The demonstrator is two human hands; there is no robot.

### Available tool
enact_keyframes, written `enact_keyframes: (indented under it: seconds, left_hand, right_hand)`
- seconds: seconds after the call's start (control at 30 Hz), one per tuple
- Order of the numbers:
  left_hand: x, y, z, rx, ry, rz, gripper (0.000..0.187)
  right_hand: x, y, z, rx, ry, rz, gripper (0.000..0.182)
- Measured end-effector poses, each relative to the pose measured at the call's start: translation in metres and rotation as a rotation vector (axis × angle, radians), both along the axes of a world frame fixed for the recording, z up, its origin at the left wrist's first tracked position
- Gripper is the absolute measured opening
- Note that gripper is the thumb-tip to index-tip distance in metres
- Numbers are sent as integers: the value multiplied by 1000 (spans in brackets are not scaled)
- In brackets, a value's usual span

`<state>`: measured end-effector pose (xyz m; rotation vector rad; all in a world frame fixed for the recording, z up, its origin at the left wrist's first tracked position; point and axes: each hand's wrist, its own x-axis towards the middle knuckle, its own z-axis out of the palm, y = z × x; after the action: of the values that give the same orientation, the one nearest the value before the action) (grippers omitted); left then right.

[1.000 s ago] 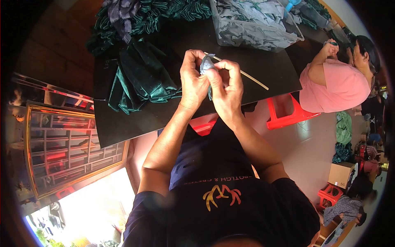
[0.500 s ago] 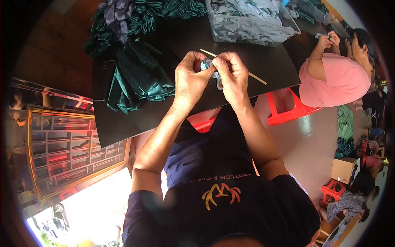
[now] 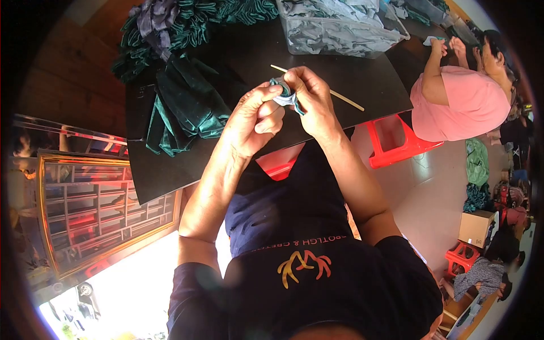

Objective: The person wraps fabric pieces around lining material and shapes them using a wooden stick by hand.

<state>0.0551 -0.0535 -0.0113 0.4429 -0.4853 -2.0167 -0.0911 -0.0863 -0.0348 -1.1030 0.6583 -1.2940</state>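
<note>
Between my two hands, above the dark table [image 3: 362,85], is a small piece of grey and dark green fabric [image 3: 285,100], partly hidden by fingers. My left hand [image 3: 255,119] pinches its left side between thumb and forefinger, the other fingers curled. My right hand [image 3: 313,102] grips the opposite side from above, with a strip of the fabric hanging along its fingers. A thin pale stick [image 3: 347,101] lies on the table behind my right hand. Folded dark green velvet [image 3: 190,105] rests left of my left hand.
A clear plastic bin [image 3: 345,44] full of grey fabric pieces stands at the back. Ruffled green velvet [image 3: 198,22] is heaped at the back left. A person in a pink shirt [image 3: 459,105] sits at the right, by a red stool [image 3: 391,141].
My left hand has turned and shifted slightly left, showing its curled fingers. More of the fabric's curved edge shows between my hands. The co-worker's hands have moved apart.
</note>
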Motion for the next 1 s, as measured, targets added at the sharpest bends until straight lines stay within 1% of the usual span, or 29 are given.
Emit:
enact_keyframes:
  seconds: [0.03, 0.07, 0.1, 0.2, 0.23, 0.27, 0.37, 0.47, 0.5, 0.6, 0.63, 0.73, 0.8, 0.87, 0.9, 1.0]
  left_hand:
    - [2, 1, -2, 16, 53, -52, 8]
    - [2, 3, -2, 32, 107, -103, 10]
    - [0, 7, 2, 68, 131, -103, 16]
    - [-2, 12, -11, -24, 315, -192, 12]
    - [-6, 14, -14, -49, 407, -213, 17]
    - [-7, 15, -15, -49, 472, -243, 19]
    - [-12, 18, -15, -39, 667, -345, 27]
    - [-16, 26, 3, -35, 608, -309, 27]
    - [-17, 28, 11, -13, 553, -261, 24]
    - [-22, 23, 12, 13, 480, -149, 34]
    - [-20, 18, 8, 24, 486, -174, 33]
    - [-23, 18, 13, 39, 415, -138, 23]
    - [-22, 19, 15, -6, 424, -160, 24]
    - [-22, 20, 15, -65, 437, -157, 25]
    - [-22, 20, 16, -81, 397, -140, 25]
    - [-23, 24, 23, -125, 230, -78, 26]
  right_hand:
    - [-3, 0, -1, 36, -52, 102, 23]
    - [-3, 0, -1, 35, -78, 128, 22]
    - [-2, 2, 1, 34, -104, 157, 22]
    - [-2, 2, -1, 35, -140, 237, 22]
    - [-1, 3, 3, 31, -175, 267, 21]
    - [-1, 4, 5, 25, -211, 296, 19]
    - [-1, 8, 8, -8, -239, 272, 15]
    - [-3, 11, 7, -17, -250, 236, 12]
    - [-4, 11, 7, -27, -173, 174, 13]
    - [-3, 11, 8, -55, 58, -12, 16]
    - [-3, 11, 9, -80, 103, -62, 13]
    - [-7, 10, 16, -219, 194, -182, 12]
    - [-16, 10, 26, -468, 290, -273, 17]
    - [-29, 14, 33, -534, 310, -274, 21]
    - [-32, 19, 39, -598, 335, -304, 20]
    - [-32, 24, 51, -811, 368, -280, 20]
